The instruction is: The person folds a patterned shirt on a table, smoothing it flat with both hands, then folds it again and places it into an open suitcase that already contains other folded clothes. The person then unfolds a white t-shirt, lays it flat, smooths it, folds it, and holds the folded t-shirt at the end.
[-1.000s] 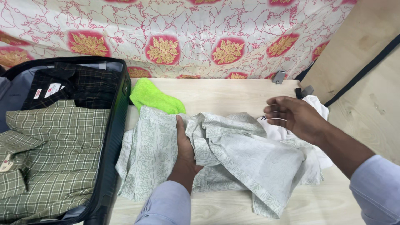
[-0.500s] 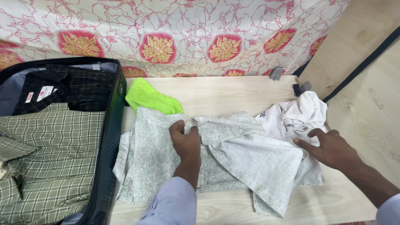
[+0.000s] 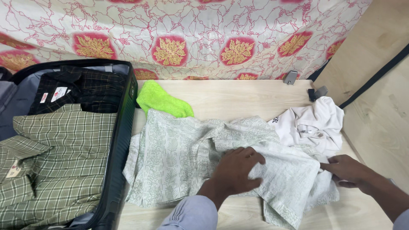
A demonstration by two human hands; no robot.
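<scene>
The left hand [image 3: 238,170] lies flat, fingers spread, pressing the middle of a pale green leaf-print shirt [image 3: 187,162] on the bench [image 3: 238,96]. The right hand [image 3: 347,170] pinches the shirt's right edge, just near a white shirt [image 3: 315,123]. That white shirt lies touching and could get dragged or folded in; loose cloth near the front edge may slip off. At left, an open black suitcase [image 3: 121,170] holds a green checked shirt [image 3: 59,162] and a dark checked one [image 3: 85,91]. A bright green cloth [image 3: 162,102] lies beside it.
</scene>
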